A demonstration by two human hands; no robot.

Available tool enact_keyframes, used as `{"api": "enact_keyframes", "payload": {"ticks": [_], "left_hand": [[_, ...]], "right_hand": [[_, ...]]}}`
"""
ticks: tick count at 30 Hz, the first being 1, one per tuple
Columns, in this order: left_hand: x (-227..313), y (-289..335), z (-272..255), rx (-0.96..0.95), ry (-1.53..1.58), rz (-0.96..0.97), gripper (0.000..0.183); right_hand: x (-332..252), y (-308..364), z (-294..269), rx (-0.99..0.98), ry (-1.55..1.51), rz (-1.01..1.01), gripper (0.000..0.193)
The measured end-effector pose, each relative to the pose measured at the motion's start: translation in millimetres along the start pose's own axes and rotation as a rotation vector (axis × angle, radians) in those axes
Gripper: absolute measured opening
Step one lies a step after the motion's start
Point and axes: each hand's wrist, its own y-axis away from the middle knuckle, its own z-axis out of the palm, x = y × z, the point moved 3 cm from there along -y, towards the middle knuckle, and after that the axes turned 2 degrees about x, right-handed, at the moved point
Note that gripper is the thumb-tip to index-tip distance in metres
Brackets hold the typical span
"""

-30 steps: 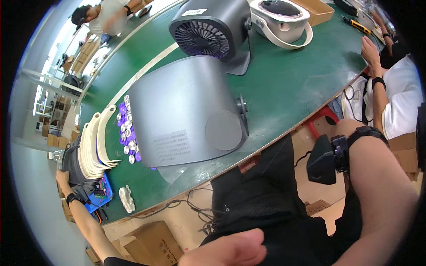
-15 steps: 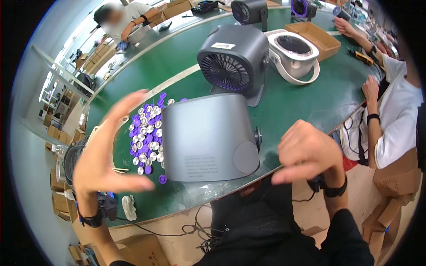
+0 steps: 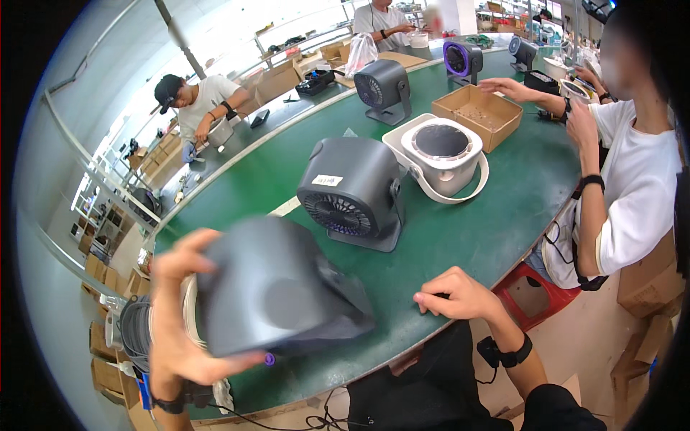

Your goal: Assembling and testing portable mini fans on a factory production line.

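Note:
A dark grey desk fan (image 3: 262, 287), smeared by motion, stands tilted at the near left of the green table with its smooth shell toward me. My left hand (image 3: 176, 323) grips its left side, fingers over the top and thumb along the lower edge. One purple cap (image 3: 269, 358) shows by the thumb; the fan hides whatever lies behind it. My right hand (image 3: 460, 293) is held over the table's near edge, right of the fan, its fingers curled in with nothing visible in them.
Beyond stand another grey fan (image 3: 348, 194), a white bucket-shaped appliance (image 3: 445, 161) with a handle, and a cardboard tray (image 3: 496, 129). A co-worker's arm (image 3: 593, 208) is at the right, above a red stool (image 3: 532, 294). Cables (image 3: 323, 416) hang below the table edge.
My left hand has closed on the fan, which has turned and shifted left, covering the pile of purple and silver caps. My right hand has dropped lower. The view has tipped upward.

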Motion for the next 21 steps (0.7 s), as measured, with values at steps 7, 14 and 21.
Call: {"api": "enact_keyframes", "payload": {"ticks": [7, 14, 21], "left_hand": [[-45, -68, -118, 0.536, -0.187, -0.136, 0.095], [-239, -103, -139, 0.574, -1.074, -0.408, 0.073], [-365, -34, -81, 0.507, -1.473, -0.65, 0.077]], "right_hand": [[-1, 1, -2, 0.068, 0.022, 0.028, 0.03], [-4, -3, 2, 0.091, 0.051, 0.042, 0.028], [4, -6, 8, 0.022, 0.128, 0.059, 0.026]]}}
